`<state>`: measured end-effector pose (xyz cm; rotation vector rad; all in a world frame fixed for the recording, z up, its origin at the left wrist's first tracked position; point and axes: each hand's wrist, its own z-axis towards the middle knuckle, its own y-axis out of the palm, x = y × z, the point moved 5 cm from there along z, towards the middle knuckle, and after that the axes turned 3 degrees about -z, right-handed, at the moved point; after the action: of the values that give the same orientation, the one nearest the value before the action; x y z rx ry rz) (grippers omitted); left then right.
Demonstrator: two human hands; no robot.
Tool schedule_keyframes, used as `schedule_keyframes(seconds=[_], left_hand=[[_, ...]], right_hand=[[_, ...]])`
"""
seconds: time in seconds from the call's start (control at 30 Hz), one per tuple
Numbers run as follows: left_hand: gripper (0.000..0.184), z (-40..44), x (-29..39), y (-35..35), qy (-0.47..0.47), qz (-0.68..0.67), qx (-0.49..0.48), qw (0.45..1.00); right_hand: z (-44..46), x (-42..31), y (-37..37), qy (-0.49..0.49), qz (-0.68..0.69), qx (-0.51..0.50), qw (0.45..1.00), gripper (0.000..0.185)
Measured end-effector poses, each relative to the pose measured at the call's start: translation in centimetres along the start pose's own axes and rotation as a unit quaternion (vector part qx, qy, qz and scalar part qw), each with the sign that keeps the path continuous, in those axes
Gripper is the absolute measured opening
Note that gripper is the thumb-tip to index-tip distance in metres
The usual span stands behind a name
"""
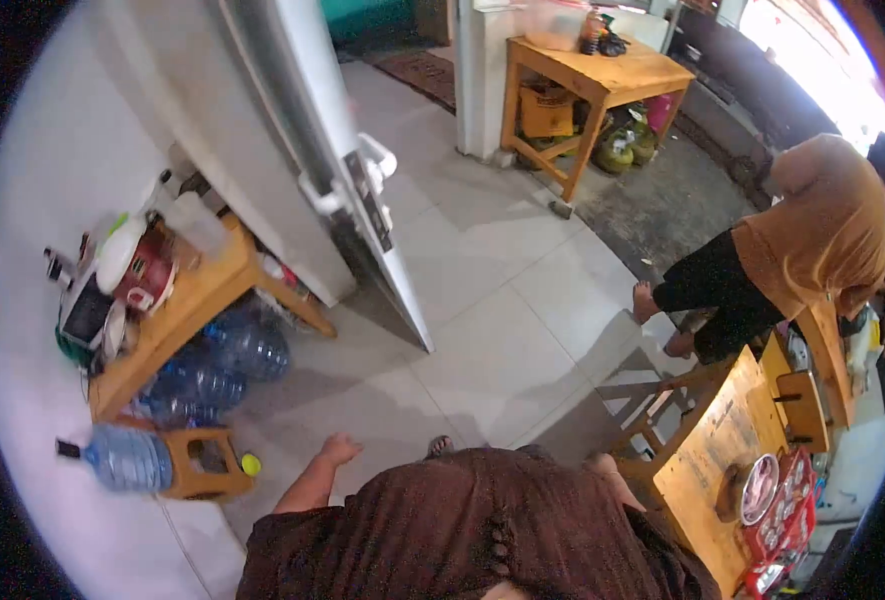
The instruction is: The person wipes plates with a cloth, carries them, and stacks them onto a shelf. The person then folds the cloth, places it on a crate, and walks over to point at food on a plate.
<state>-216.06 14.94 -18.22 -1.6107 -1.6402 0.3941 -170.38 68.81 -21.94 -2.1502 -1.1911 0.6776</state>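
Observation:
Out to my left, over the pale tiled floor (502, 330), is my left hand (340, 449). It holds nothing; its fingers look loosely apart, though they are small in the view. The half-open door (362, 200) stands ahead of it. My right hand (600, 464) shows only as a bit of skin at the edge of my brown clothing (432, 520), beside the wooden table (707, 440), and its fingers are hidden. On that table are a metal bowl (759, 490) with pinkish contents and a red tray (790, 510).
A person in a brown head covering (822, 225) is at the right. A wooden table (612, 70) stands at the back, with green gas cylinders (617, 150) beneath. At left are a crowded bench (187, 290), several water jugs (247, 345) and a stool (202, 465) touching another jug (132, 460).

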Motion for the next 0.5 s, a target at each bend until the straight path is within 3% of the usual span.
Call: schedule_keyframes(seconds=[0.07, 0.1, 0.13, 0.17, 0.23, 0.3, 0.33, 0.4, 0.5], left_hand=[[0.098, -0.6, 12.1, -9.4, 0.003, -0.008, 0.045, 0.999], [0.103, 0.6, 16.1, -11.6, 0.046, -0.105, 0.083, 0.99], [0.109, 1.9, 19.5, -13.2, 0.086, -0.203, 0.119, 0.968], [0.109, 2.9, 22.9, -14.7, 0.104, -0.216, 0.174, 0.955], [0.109, 6.0, 27.4, -16.1, 0.122, -0.228, 0.226, 0.939], [0.1, 8.6, 30.2, -17.5, 0.136, -0.307, 0.381, 0.861], [0.1, 9.5, 31.5, -17.7, 0.135, -0.31, 0.381, 0.861], [0.069, 11.0, 33.0, -18.3, 0.032, -0.376, 0.358, 0.854], [0.062, 10.6, 33.2, -17.8, -0.089, -0.289, 0.381, 0.874]], right_hand=[[-1.1, 0.8, -2.0, 0.198, 0.152, -0.024, 0.968, 0.041], [-0.7, 1.1, -1.6, 0.207, 0.159, -0.023, 0.965, 0.041], [1.0, 2.0, 0.9, 0.149, 0.171, 0.02, 0.974, 0.042], [2.6, 3.1, 2.3, 0.09, 0.181, 0.062, 0.977, 0.043], [2.8, 3.6, 1.3, 0.106, 0.207, 0.034, 0.972, 0.042], [3.8, 5.0, -0.1, 0.122, 0.214, 0.016, 0.969, 0.041], [4.8, 6.6, -0.5, 0.125, 0.212, 0.008, 0.969, 0.041], [7.5, 10.4, -2.2, 0.125, 0.199, 0.0, 0.972, 0.04], [12.5, 18.2, -4.8, 0.121, 0.147, -0.02, 0.981, 0.039]])
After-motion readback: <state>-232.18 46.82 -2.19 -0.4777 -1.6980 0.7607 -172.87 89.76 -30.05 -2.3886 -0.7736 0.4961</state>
